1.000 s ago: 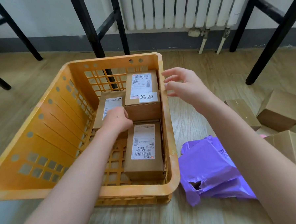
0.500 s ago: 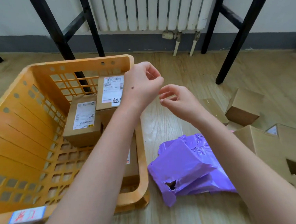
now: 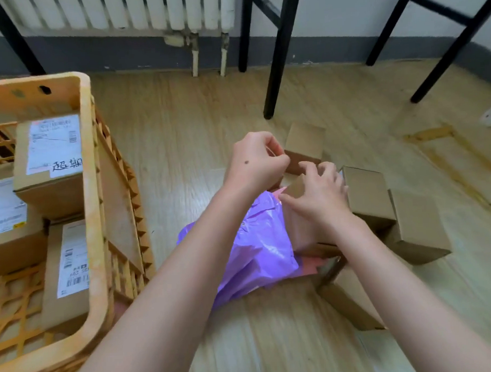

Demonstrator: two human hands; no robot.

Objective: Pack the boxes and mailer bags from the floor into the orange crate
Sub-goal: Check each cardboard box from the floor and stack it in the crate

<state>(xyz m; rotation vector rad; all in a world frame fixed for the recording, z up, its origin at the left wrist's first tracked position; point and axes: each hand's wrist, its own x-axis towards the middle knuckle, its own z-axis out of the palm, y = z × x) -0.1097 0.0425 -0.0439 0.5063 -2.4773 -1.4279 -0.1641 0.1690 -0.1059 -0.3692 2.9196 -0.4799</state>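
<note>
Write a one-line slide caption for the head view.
Right hand on a cardboard box beside the purple mailer bag, left hand curled nearby; three labelled boxes sit in the orange crate.

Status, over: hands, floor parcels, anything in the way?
Left hand curled, nothing seen in it. Right hand spread on a cardboard box on the floor. Three labelled boxes in orange crate. Purple mailer bag crumpled against that box.

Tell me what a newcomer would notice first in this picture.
The orange crate at left, with labelled boxes packed inside, stands out most. In the middle, a bright purple mailer bag lies on the wood floor. Just beyond it, the left hand and right hand meet over plain cardboard boxes.
</note>
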